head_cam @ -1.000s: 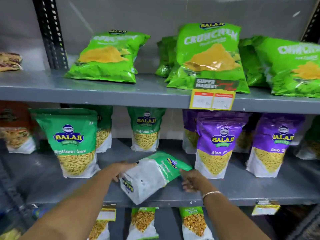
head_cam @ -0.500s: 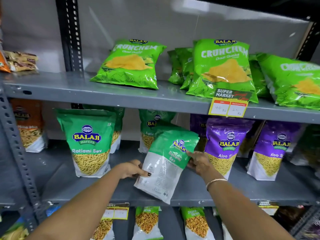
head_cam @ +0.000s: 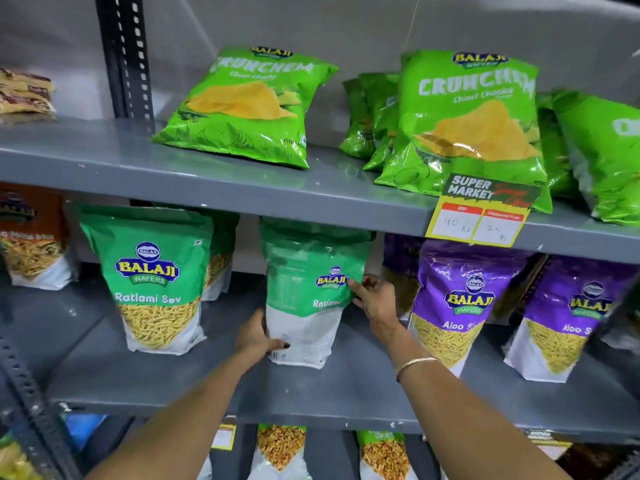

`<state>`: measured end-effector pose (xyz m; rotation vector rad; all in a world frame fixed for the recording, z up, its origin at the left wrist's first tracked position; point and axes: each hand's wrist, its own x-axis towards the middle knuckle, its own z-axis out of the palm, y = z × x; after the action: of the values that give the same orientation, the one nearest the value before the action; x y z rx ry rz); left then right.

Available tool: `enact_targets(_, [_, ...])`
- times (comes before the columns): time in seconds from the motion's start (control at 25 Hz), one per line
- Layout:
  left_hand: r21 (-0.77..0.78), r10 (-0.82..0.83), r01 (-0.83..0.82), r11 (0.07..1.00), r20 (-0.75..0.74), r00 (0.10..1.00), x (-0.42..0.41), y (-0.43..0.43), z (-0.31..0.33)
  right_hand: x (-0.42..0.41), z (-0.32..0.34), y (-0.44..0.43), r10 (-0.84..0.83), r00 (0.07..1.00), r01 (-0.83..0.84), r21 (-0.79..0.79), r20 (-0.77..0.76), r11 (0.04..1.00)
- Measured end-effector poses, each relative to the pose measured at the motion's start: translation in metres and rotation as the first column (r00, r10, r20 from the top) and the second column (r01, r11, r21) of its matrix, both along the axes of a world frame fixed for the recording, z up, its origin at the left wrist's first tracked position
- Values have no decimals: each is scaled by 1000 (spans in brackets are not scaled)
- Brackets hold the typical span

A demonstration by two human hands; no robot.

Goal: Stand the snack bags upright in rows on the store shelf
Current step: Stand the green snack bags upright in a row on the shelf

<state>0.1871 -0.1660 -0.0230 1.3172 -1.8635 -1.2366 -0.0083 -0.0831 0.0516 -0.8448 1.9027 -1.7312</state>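
Note:
A green and white Ratlami Sev bag [head_cam: 308,299] stands upright on the middle grey shelf [head_cam: 346,393], its printed back toward me. My left hand [head_cam: 254,337] grips its lower left edge. My right hand [head_cam: 375,299] holds its right edge at mid height. To its left stands another Ratlami Sev bag [head_cam: 156,282], front facing me, with one more behind it. To the right stand two purple Aloo Sev bags [head_cam: 453,306], upright in a row.
Green Crunchem chip bags [head_cam: 249,105] lie leaning on the upper shelf [head_cam: 138,168], with a yellow price tag [head_cam: 481,213] hanging from its front edge. An orange bag [head_cam: 31,237] stands far left. More bags sit on the shelf below. A slotted black post [head_cam: 128,57] rises at left.
Both hands have raised the Ratlami Sev bag from lying tilted near the shelf front to standing upright farther back, between the green and purple rows. The camera has moved closer.

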Motion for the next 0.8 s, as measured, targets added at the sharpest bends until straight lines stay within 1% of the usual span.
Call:
enact_targets(0.08, [-30, 20, -20, 999, 3, 1000, -3, 4, -1, -4, -19, 5, -3, 993, 14, 89, -119, 996])
enact_targets(0.16, [-39, 40, -39, 998, 16, 999, -6, 9, 0, 2, -37, 17, -12, 989, 36, 159, -149, 987])
enact_targets(0.2, [-44, 50, -49, 998, 22, 998, -8, 12, 0, 7, -47, 22, 40, 987, -8, 195, -158, 981])
enact_targets(0.24, [-47, 60, -59, 997, 32, 998, -11, 15, -1, 13, -56, 25, 128, 977, -82, 253, -170, 964])
enact_targets(0.28, [-56, 60, -57, 997, 43, 997, -12, 17, -2, 21, -63, 27, 228, 963, -175, 306, -146, 936])
enact_targets(0.32, [-56, 46, -43, 998, 59, 997, -13, 20, -2, 26, -69, 26, 292, 949, -239, 339, -115, 910])
enact_targets(0.36, [-55, 25, -21, 998, 68, 997, -12, 22, -1, 31, -70, 25, 314, 947, -276, 342, -62, 898])
enact_targets(0.44, [-21, -22, 24, 999, 80, 997, -8, 25, 2, 33, -74, 24, 304, 953, -286, 325, -6, 901])
enact_targets(0.52, [5, -77, 77, 997, 117, 990, -5, 31, 9, 32, -79, 24, 324, 946, -316, 292, 21, 903])
enact_targets(0.56, [34, -116, 113, 993, 108, 987, -3, 34, 13, 32, -79, 25, 359, 932, -356, 280, 40, 892])
enact_targets(0.68, [165, -216, 213, 963, 4, 976, 1, 45, 29, 42, -70, 28, 505, 857, -516, 224, 107, 827])
enact_targets(0.72, [193, -232, 231, 954, -19, 973, 2, 49, 33, 46, -71, 26, 524, 843, -539, 199, 126, 819])
enact_targets(0.8, [221, -212, 218, 950, -52, 976, 3, 53, 36, 57, -74, 20, 483, 869, -495, 198, 109, 846])
